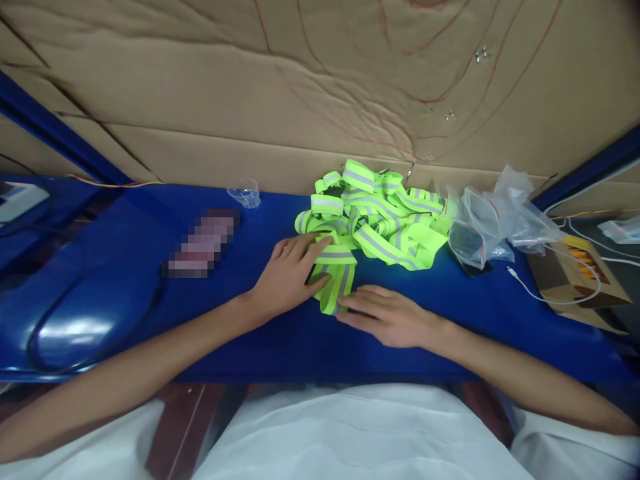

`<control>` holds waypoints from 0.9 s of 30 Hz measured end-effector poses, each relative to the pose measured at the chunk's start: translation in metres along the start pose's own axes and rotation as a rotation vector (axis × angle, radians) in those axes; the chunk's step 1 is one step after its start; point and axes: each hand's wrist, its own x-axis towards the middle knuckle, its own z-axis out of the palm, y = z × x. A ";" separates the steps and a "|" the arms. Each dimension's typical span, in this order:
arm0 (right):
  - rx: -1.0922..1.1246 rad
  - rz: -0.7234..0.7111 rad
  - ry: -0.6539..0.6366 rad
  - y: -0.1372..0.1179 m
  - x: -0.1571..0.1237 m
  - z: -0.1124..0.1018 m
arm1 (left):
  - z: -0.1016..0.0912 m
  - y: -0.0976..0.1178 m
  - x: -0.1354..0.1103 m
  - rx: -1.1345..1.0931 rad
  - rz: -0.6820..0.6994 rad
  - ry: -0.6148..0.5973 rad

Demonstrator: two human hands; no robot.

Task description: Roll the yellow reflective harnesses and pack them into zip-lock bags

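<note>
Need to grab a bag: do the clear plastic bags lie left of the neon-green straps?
No, the plastic bags lie right of the straps.

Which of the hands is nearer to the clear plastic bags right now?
Right. The right hand is left of the clear plastic bags and closer to the person; the left hand, at the reflective strap, is farther left.

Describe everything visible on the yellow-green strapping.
The yellow-green strapping looks like flat fabric with a silvery grey stripe along its middle. It lies loosely heaped in loops and folds on the blue table, with clear plastic bags at its right. A section extends toward the person: the left hand rests on it, the right hand's fingertips at its near end. Piece count unclear.
</note>
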 end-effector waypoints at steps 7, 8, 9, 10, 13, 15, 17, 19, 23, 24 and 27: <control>0.077 0.591 0.209 0.047 -0.018 -0.007 | -0.005 0.009 -0.014 -0.304 0.333 -0.118; 0.088 0.617 0.211 0.048 -0.019 -0.009 | -0.008 0.015 -0.016 -0.352 0.410 -0.168; 0.111 0.620 0.192 0.047 -0.019 -0.010 | -0.011 0.020 -0.018 -0.394 0.478 -0.213; 0.144 0.597 0.147 0.044 -0.018 -0.012 | -0.013 0.025 -0.020 -0.429 0.538 -0.247; 0.246 0.461 -0.087 0.027 -0.012 -0.016 | -0.017 0.030 -0.022 -0.487 0.576 -0.199; 0.290 0.393 -0.209 0.015 -0.008 -0.019 | -0.017 0.024 -0.020 -0.479 0.519 -0.102; 0.355 0.359 -0.244 0.009 -0.006 -0.022 | -0.015 0.013 -0.016 -0.413 0.450 -0.077; 0.442 0.342 -0.245 0.008 -0.006 -0.028 | -0.013 0.004 -0.011 -0.339 0.426 -0.173; 0.449 0.371 -0.173 0.016 -0.011 -0.051 | -0.017 0.003 -0.008 -0.282 0.386 -0.295; 0.407 0.391 -0.136 0.019 -0.013 -0.059 | -0.020 0.005 -0.009 -0.282 0.375 -0.274; 0.152 0.443 -0.016 0.026 -0.018 -0.077 | -0.027 0.010 -0.010 -0.409 0.339 -0.172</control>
